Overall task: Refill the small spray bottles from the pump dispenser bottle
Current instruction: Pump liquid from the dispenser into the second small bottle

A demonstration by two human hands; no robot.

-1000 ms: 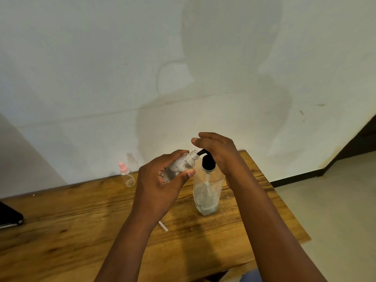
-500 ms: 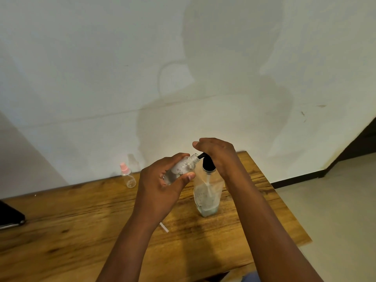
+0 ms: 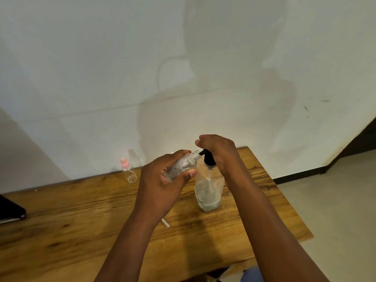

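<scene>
Head view. The pump dispenser bottle [image 3: 207, 192] stands upright on the wooden surface [image 3: 81, 216] and serves as the landmark here. It is clear-walled, with pale liquid filling roughly its lower part, and carries a black pump head [image 3: 209, 159] whose spout points to the left.

The right hand [image 3: 218, 152] sits on top of the pump head, palm down, fingers bent over it; its grip is wrapped over the top of the pump, and the underside of the fingers is hidden, so how tightly they press cannot be told.

Just left of the pump dispenser bottle, and raised off the surface, the left hand [image 3: 162, 180] holds a small spray bottle [image 3: 181, 166] with its cap off. The grip is closed round the small bottle's body, fingers curled over the far side and the thumb [image 3: 188, 173] lying along the near side. The small bottle is tilted, its open neck aimed up and to the right, meeting the tip of the pump spout. Its contents look whitish and speckled.

Farther left of the pump dispenser bottle, toward the wall [image 3: 101, 78], a second small spray bottle [image 3: 128, 170] with a pink top stands on the surface. It looks clear inside.

Below and left of the pump dispenser bottle, partly under the left wrist, a thin white tube [image 3: 165, 222] lies flat on the wood. At the far left edge a dark flat object [image 3: 10, 210] rests on the surface.
</scene>
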